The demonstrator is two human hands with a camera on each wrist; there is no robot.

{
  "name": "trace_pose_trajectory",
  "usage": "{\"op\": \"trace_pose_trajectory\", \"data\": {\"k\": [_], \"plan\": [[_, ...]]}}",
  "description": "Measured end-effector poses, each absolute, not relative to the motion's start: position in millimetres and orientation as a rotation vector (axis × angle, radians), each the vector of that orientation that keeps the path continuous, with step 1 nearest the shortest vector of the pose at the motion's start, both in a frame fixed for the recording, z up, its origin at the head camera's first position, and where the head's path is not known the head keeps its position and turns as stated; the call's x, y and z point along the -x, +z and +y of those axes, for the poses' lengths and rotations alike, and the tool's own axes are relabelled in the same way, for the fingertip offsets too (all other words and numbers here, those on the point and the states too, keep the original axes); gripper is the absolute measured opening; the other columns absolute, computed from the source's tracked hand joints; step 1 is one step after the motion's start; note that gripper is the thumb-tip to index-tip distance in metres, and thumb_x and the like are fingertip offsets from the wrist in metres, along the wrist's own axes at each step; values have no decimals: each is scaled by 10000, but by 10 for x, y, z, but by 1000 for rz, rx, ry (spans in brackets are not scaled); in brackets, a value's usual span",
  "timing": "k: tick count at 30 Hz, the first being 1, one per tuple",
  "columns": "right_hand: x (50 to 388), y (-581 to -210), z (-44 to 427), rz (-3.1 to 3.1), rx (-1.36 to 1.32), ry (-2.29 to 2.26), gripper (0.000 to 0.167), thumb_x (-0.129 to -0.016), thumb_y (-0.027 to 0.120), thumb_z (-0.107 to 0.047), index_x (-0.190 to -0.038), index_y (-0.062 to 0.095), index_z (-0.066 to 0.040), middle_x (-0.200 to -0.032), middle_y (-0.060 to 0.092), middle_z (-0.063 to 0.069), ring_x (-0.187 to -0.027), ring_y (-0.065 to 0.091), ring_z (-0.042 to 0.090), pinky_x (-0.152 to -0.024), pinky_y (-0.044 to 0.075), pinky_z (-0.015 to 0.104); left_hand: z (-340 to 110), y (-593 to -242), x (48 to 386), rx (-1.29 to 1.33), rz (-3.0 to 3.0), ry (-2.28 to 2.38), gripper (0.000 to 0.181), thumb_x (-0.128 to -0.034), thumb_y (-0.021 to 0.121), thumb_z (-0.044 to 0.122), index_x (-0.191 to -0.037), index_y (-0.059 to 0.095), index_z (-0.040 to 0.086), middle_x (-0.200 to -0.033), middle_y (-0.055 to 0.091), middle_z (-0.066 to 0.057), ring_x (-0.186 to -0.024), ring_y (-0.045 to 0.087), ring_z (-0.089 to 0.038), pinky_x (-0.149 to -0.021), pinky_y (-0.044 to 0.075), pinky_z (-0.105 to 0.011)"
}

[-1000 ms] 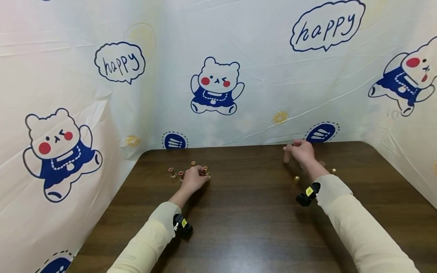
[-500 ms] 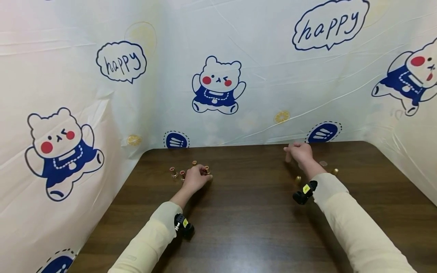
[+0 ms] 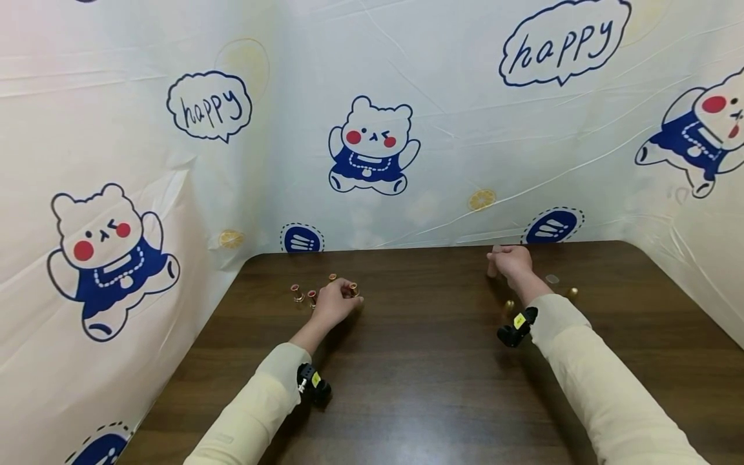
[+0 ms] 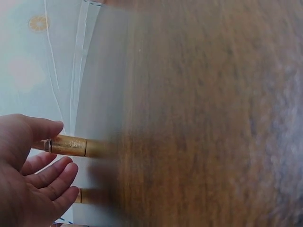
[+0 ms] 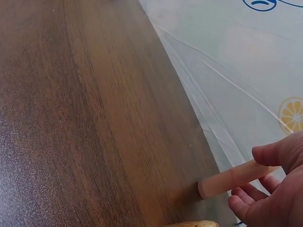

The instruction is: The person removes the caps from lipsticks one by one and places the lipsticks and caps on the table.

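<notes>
In the head view my left hand is at the left part of the table, among small gold tubes with reddish tops. Its thumb and fingers pinch a gold tube that stands on the wood. Behind the lower fingers, part of a second gold tube shows. Near the back edge at the right, my right hand holds a plain pale pink cylinder between thumb and fingers; its far end meets the tabletop or hangs just above it, I cannot tell which. A gold piece lies under that hand's view.
Left of my left hand stand more gold tubes. Close to the right forearm are two gold pieces with rounded tops and a clear disc. A printed sheet hangs behind the brown table.
My right hand has come down slightly with the pale pink cylinder. The left hand keeps its place at the gold tube. The head view has shifted a little.
</notes>
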State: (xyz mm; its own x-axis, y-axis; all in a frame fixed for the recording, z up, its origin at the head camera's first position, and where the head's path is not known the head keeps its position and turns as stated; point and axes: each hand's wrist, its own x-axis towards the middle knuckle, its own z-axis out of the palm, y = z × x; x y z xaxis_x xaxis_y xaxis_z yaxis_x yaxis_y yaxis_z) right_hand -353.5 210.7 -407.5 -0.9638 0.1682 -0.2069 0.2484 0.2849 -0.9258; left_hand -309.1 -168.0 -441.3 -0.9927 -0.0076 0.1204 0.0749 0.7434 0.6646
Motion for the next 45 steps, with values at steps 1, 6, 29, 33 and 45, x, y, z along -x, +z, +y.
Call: {"op": "trace_pose_trajectory", "data": {"k": [1,6,29,33,45], "plan": [[3532,-4078,2108,2468,-402,-1791,451,-983,549,-168,-1360,480,69,-1523,316,189,-1383,281,375,-1056,310,529,-1677,-4409,3086,54,-2824,-1089,327,-829,779,162,-1082,647,3,-932,656,-80,-890,612,-237,-814,491,-411],[3508,-4079,2101,2479,-416,-1799,462,-981,552,-159,-1379,470,62,-1516,328,187,-1379,292,352,-1058,318,505,-1662,-4403,3073,68,-2824,-1103,316,-837,772,162,-1079,637,11,-925,638,-74,-877,591,-233,-810,483,-413],[3390,-3956,2080,2540,-304,-1794,475,-996,556,-256,-1358,490,45,-1441,426,206,-1348,341,361,-1072,296,500,-1665,-4337,3091,80,-2794,-1121,384,-850,765,197,-1164,619,32,-999,630,-98,-934,573,-261,-840,471,-422],[3339,-3920,2033,2521,-257,-1810,452,-993,564,-291,-1296,531,42,-1430,423,198,-1315,355,347,-1065,296,513,-1657,-4317,3101,99,-2780,-1115,405,-854,764,204,-1183,613,24,-1047,638,-107,-979,585,-268,-862,474,-425],[3175,-3807,1820,2510,-130,-1821,455,-986,583,-306,-1281,529,37,-1354,469,194,-1251,399,329,-1064,293,497,-1546,-4215,3090,201,-2748,-1182,451,-871,749,192,-1251,591,9,-1223,612,-172,-1093,577,-299,-914,460,-454]]}}
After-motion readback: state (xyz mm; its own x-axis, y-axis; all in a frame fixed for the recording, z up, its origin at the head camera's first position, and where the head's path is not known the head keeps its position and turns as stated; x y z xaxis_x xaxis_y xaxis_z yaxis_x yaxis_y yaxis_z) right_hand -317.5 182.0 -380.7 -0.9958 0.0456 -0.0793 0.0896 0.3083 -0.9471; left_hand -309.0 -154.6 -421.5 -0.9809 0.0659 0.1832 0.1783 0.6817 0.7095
